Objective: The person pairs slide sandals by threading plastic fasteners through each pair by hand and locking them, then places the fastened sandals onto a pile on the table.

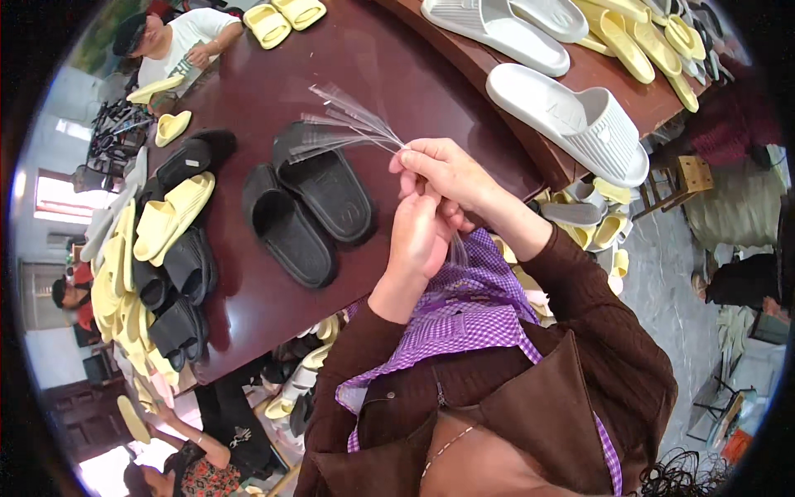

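Dark reddish-brown wooden table (397, 91) fills centre + upper left of frame. A second, higher bench edge runs across upper right w/ white ribbed rubber slides (571, 120) and pale yellow foam slides (638, 41) on it. Down the left edge: a long heap of mixed yellow and black slides (157, 265), loose and unbagged. Centre-left, a pair of black moulded rubber slides (302, 207) lies side by side, soles down, also unbagged.

Just right of that pair, near frame centre: right hand (451, 174) closed in a pinch on one end of a fan of thin clear plastic bags (348, 124); the bags spray out up-left over the table. Left hand (418, 236) sits just under the right, fingers curled shut at the same bunched end, apparently teasing one bag free – exact grip hidden behind the right hand.

Progress, as a judgement: early. No slide seen in a bag, no bag opened; the black pair and the heaps are all left to do
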Action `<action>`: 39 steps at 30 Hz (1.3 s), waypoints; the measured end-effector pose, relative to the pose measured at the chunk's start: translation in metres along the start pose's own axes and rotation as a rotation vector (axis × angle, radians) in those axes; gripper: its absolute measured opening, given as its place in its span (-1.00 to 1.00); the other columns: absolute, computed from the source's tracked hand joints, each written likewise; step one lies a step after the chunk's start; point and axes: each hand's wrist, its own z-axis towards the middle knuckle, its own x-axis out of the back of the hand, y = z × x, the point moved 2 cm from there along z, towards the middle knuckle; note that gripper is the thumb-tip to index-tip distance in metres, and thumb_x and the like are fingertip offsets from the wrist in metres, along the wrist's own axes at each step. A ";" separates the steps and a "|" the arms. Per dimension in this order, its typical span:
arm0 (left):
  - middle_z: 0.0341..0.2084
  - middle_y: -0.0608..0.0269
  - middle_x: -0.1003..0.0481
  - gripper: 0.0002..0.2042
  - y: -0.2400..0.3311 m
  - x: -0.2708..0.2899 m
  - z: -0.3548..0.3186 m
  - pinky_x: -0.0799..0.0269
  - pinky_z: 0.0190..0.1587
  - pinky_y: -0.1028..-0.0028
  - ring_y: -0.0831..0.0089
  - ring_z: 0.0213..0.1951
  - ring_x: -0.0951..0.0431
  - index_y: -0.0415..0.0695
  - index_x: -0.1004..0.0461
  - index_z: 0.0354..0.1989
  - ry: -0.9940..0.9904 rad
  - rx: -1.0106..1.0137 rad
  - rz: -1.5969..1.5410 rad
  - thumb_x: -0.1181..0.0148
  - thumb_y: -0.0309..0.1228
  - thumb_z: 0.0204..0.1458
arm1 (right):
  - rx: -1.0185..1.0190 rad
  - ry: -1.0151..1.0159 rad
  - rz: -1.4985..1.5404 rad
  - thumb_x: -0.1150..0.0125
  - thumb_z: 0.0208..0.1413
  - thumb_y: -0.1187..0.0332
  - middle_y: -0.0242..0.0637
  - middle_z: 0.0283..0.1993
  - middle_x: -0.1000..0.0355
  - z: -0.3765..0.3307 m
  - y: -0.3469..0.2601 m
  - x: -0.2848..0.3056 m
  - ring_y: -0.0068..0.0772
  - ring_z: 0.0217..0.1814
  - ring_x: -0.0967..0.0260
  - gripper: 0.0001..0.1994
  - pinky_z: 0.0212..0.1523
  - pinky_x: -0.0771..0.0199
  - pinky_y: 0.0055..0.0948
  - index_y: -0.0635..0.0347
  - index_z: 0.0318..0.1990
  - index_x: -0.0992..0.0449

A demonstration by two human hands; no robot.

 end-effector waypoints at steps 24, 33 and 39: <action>-0.12 -0.09 -0.44 -0.73 0.098 0.080 0.040 -0.48 -0.27 0.34 0.33 -0.38 -0.52 -0.26 -0.33 -0.11 -0.171 -0.021 -0.199 0.15 -0.30 0.21 | -0.049 -0.050 -0.404 0.05 0.21 0.28 -0.61 -0.67 -0.12 -0.052 0.000 0.026 -0.79 -0.66 -0.03 -0.78 -0.66 -0.06 -0.73 0.22 -0.35 -0.44; -0.27 0.04 -0.47 -0.72 0.064 0.073 0.029 -0.33 -0.52 0.51 0.54 -0.65 -0.31 -0.24 -0.37 -0.21 0.266 0.044 0.046 0.09 -0.24 0.19 | -0.019 -0.031 -0.274 0.06 0.22 0.29 -0.62 -0.67 -0.11 -0.061 0.003 0.029 -0.80 -0.66 -0.01 -0.78 -0.65 -0.04 -0.74 0.23 -0.33 -0.45; -0.25 0.01 -0.48 -0.70 0.051 0.052 0.021 -0.23 -0.55 0.57 0.61 -0.67 -0.20 -0.27 -0.35 -0.11 0.128 0.115 0.014 0.07 -0.26 0.18 | -0.022 -0.057 -0.276 0.07 0.23 0.31 -0.63 -0.67 -0.08 -0.065 0.006 0.028 -0.81 -0.66 0.02 -0.78 -0.66 0.00 -0.74 0.24 -0.34 -0.44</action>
